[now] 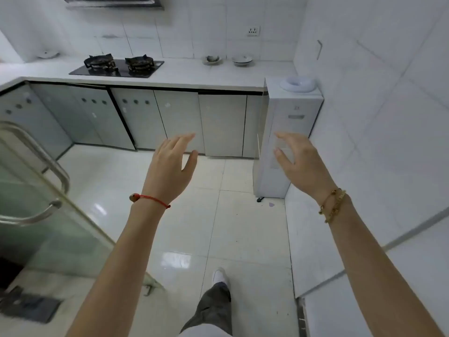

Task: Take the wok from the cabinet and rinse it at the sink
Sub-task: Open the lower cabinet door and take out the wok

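Reaching forward with both arms, I hold my left hand [171, 164] and right hand [300, 159] out over the floor [243, 227], fingers loosely spread, gripping nothing. Ahead, the cabinet [179, 120] doors under the worktop [194, 74] are closed, so I cannot see the wok. A gas hob [116, 68] sits on the worktop.

Stove [116, 66] on the counter [194, 76]; cabinets [179, 120] below, dispenser [289, 132] right.
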Demonstrator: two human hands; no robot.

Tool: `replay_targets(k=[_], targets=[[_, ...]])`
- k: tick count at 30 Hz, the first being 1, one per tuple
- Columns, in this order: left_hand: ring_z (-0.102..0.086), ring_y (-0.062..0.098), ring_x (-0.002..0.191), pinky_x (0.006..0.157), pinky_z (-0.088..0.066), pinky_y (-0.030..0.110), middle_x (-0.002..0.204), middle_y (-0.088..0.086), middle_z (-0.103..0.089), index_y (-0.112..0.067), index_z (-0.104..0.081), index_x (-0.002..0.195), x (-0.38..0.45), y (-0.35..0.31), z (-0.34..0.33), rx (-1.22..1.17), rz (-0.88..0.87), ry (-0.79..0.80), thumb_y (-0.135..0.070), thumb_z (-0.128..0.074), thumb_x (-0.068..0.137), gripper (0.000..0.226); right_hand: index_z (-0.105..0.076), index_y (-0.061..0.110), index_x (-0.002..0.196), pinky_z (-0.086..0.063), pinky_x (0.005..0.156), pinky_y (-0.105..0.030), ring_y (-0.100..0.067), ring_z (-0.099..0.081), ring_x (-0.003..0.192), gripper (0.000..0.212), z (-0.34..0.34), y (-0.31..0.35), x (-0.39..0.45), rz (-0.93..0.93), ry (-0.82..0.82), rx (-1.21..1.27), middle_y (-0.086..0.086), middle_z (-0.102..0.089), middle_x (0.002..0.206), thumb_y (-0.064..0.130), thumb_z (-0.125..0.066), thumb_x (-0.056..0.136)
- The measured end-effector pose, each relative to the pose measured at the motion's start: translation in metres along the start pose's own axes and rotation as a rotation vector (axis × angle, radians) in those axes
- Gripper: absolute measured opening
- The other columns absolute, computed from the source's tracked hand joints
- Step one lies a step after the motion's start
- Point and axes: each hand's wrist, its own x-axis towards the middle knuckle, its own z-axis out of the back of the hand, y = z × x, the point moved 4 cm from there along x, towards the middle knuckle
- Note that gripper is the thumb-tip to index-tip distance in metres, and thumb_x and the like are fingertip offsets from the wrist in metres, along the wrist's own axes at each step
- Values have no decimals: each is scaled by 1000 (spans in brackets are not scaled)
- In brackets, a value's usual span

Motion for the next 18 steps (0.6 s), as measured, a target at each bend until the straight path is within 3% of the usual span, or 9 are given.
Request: replay_targets(k=[18], targets=[[-53, 23, 124, 109, -40, 46, 129, 7, -62, -8, -54, 134, 193, 165, -75, 30, 117, -11, -19, -53, 98, 38, -50, 13, 138, -31, 114, -33, -17, -41, 132, 42, -135, -41, 250, -20, 106, 47, -4, -53, 137, 28, -47, 99]])
